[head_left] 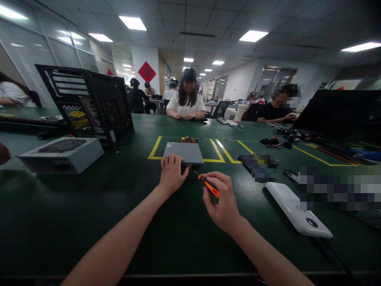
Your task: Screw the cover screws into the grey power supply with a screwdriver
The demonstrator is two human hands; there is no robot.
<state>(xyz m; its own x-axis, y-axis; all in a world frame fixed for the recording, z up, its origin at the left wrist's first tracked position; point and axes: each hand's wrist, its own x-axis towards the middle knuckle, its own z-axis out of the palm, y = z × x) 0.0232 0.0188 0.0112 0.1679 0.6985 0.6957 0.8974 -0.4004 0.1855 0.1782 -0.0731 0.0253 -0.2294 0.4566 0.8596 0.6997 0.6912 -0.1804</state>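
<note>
A flat grey computer power supply [190, 153] lies on the green table in front of me, with a bundle of coloured cables [187, 140] at its far side. My left hand [172, 172] grips its near left corner, fingers curled over the top and thumb at the front face. Between the thumb and fingers of my right hand [222, 198] is an orange and black screwdriver [210, 186]. Its thin shaft points up and left to the near face of the power supply, by my left thumb. Whether the tip touches a screw is too small to tell.
To the left stand a black computer case [89, 105] and a second, larger power supply [61, 155]. A dark phone-like slab [256, 167], a white power bank-like device [297, 208] and loose cables [276, 142] lie on the right. A person [187, 99] sits across the table.
</note>
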